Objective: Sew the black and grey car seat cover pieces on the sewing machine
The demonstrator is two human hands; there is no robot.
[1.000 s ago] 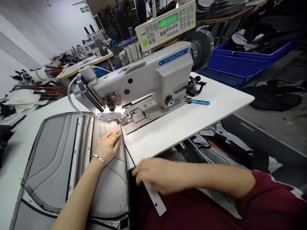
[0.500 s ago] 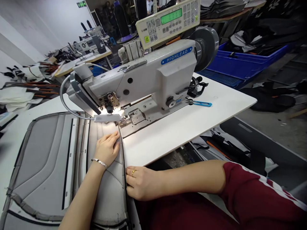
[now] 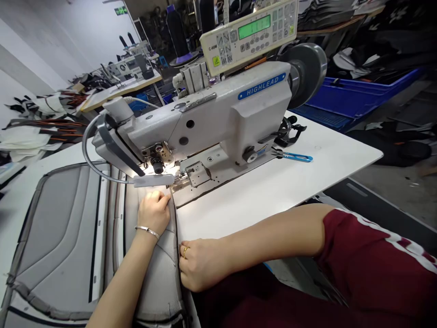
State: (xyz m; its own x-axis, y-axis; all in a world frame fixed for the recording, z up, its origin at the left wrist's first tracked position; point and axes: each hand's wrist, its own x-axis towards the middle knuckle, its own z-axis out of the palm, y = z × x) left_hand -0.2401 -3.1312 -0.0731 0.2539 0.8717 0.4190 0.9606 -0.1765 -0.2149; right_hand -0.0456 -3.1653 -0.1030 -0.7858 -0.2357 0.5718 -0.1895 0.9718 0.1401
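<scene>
A grey padded seat cover point(image 3: 51, 228) with dark bound edges lies on the sewing table, its right part under the head of the sewing machine point(image 3: 205, 118). My left hand point(image 3: 154, 212), with a silver bracelet at the wrist, rests on the cover just in front of the needle area. Its fingers are curled in at the cover's edge. Closer to me, my right hand point(image 3: 201, 263), wearing a gold ring, grips the same dark edge, its fingertips partly hidden. The lamp point(image 3: 153, 181) lights the stitching area and hides the needle.
Blue thread snips point(image 3: 295, 156) lie on the white tabletop point(image 3: 239, 205) to the right of the machine. A control panel point(image 3: 251, 36) sits above it. Behind the table stands a blue crate point(image 3: 355, 95) with fabric pieces. Fabric stacks point(image 3: 23, 136) are at the left.
My left hand's fingers have gone from stretched flat to curled at the cover's edge. My right hand keeps its place on the edge. The view has shifted slightly.
</scene>
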